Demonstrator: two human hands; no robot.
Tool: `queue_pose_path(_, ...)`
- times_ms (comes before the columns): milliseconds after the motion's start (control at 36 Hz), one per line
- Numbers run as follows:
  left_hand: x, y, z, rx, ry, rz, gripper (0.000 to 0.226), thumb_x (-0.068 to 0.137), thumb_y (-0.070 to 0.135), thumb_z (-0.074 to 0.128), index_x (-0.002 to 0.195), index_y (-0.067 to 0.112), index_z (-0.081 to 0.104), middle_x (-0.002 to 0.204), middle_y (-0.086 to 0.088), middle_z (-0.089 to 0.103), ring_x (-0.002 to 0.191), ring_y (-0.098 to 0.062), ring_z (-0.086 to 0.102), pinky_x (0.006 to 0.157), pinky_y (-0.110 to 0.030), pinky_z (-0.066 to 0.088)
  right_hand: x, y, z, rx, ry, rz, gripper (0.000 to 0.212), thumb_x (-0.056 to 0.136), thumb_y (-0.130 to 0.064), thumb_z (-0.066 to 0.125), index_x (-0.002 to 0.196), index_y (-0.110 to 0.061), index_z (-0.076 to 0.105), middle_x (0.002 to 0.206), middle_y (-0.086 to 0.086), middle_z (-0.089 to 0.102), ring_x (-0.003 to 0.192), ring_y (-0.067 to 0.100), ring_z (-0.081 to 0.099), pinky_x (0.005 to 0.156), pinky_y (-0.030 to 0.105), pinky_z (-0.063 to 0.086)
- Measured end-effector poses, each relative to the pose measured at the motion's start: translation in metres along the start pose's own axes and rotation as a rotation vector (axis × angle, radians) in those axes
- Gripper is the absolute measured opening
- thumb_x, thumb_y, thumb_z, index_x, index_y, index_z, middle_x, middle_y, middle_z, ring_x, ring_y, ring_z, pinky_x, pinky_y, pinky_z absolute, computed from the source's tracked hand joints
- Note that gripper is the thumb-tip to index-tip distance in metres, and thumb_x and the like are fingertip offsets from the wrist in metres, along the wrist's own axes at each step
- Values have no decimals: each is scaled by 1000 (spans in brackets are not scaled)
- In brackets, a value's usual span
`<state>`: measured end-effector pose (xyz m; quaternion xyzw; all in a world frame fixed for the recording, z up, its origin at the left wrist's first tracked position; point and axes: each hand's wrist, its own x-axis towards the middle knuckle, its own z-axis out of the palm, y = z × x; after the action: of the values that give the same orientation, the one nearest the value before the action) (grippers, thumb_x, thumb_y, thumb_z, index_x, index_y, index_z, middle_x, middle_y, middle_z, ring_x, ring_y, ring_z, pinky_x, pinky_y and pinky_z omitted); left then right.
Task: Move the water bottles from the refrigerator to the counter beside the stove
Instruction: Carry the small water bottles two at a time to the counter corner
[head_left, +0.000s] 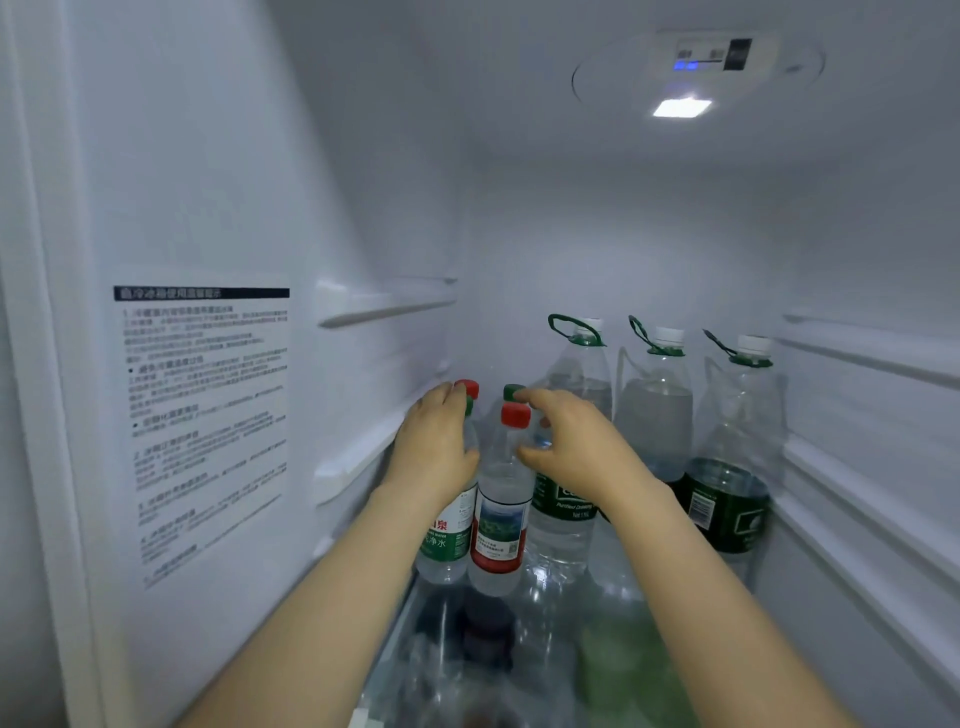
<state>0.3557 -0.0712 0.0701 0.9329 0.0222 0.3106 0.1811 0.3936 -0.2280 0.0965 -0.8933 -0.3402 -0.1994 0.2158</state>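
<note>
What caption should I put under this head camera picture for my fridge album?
Left hand grips a green-labelled bottle while the right hand reaches beside the red-labelled bottle in the fridge.

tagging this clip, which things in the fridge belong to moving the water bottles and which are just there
Job: small bottles; large bottles; left hand and right hand, both at the small bottles.
Just there: sticker; light; rails.
</note>
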Motion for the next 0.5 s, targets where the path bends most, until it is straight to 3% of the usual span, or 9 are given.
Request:
queue_pose_path(111, 0, -3, 3, 26, -27, 19, 72, 88, 19, 58, 149, 10, 21, 156, -9, 22, 141, -24, 24, 113, -26, 16, 5, 2, 6, -54, -60, -16, 70, 85, -25, 65, 147, -23, 32, 141, 4, 45, 124, 20, 47, 99, 30, 41)
queue_pose_path(278, -4, -6, 5, -50, 30, 15, 65, 86, 12, 59, 145, 9, 32, 152, -9, 29, 135, -26, 35, 111, -30, 28, 3, 5, 16, 0, -22, -13, 66, 85, -25, 66, 144, -23, 36, 137, 3, 48, 120, 18, 49, 96, 27, 41)
queue_pose_path(389, -11, -6, 8, -128, 122, 41, 57, 81, 10, 66, 133, 9, 43, 139, -8, 39, 124, -23, 45, 101, -27, 37, -5, 5, 20, 65, 33, -28, 62, 84, -24, 67, 140, -23, 39, 130, 2, 52, 114, 15, 51, 92, 24, 41)
queue_pose_path(500, -21, -9, 12, -243, 123, -12, 63, 78, 13, 71, 131, 19, 39, 132, -3, 42, 117, -20, 49, 89, -23, 40, -11, 5, 22, 96, 66, -40, 56, 81, -24, 69, 130, -23, 41, 118, -2, 55, 101, 11, 51, 84, 23, 41)
